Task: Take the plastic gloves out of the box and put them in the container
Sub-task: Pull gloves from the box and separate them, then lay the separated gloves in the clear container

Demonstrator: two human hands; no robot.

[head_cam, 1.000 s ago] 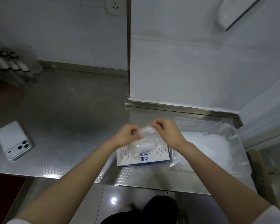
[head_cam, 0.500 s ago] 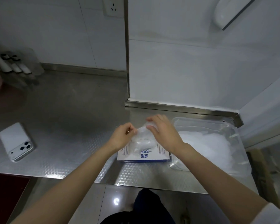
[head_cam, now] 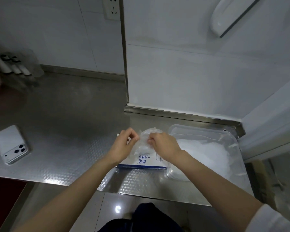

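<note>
Steel worktop (head_cam: 65,128) fills the left of the frame, with a white phone (head_cam: 11,144) lying at the far left, well apart from the work. At lower centre my left hand (head_cam: 124,145) pinches one edge of a clear plastic glove (head_cam: 148,133), thumb against forefinger. Just right of it my right hand (head_cam: 163,145) pinches the other edge. Both hands are clamped on the thin film, close together, holding it above the box (head_cam: 146,162), I judge so that it comes free without dragging others along. The box lies flat near the worktop's front edge, just beside the clear container (head_cam: 199,129) at the right, where a white heap of gloves (head_cam: 206,151) already lies. The short way rightward looks open. The wall behind and the worktop's right end leave little spare room.
</note>
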